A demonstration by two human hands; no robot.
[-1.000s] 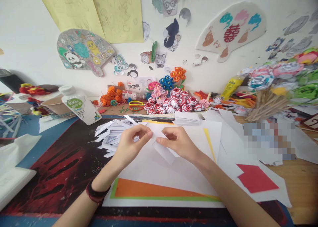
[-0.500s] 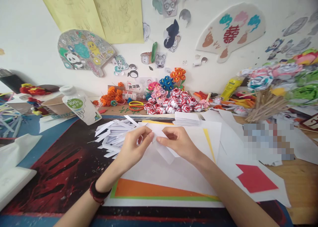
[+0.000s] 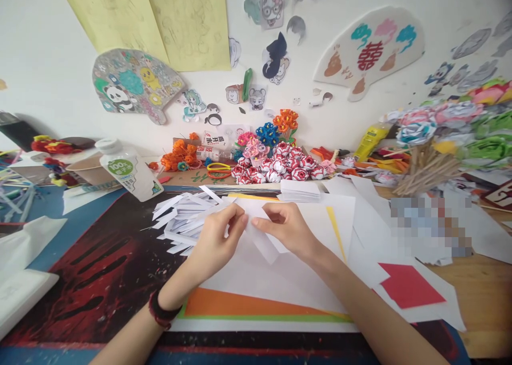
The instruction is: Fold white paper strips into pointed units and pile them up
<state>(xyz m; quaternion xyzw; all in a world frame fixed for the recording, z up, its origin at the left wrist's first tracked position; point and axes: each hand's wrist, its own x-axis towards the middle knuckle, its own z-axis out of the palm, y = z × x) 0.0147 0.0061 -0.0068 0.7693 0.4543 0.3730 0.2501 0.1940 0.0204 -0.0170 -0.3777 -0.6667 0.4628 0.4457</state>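
Between my two hands is a small piece of white paper (image 3: pixel 262 242), with a flap slanting down toward me. My left hand (image 3: pixel 224 229) pinches its left side between thumb and fingertips. On the right side, my right hand (image 3: pixel 288 226) grips the same paper, thumb in front and fingers curled. Beneath the hands lies a large white sheet (image 3: pixel 256 285) on top of orange, green and yellow sheets (image 3: pixel 240 303). Beside my left hand is a pile of folded white paper strips (image 3: pixel 180 221). A stack of small white papers (image 3: pixel 300 190) sits just beyond my right hand.
Red-and-white paper flowers (image 3: pixel 276 168) and other coloured flowers stand at the back by the wall. A white bottle (image 3: pixel 130 170) leans at the left. To the right are a red paper piece (image 3: pixel 412 286), a yellow bottle (image 3: pixel 372 141) and a bundle of sticks (image 3: pixel 426 168).
My hands stay nearly in place on the white paper. Its hanging flap looks slightly straighter and flatter, and my left wrist has shifted a little to the right.
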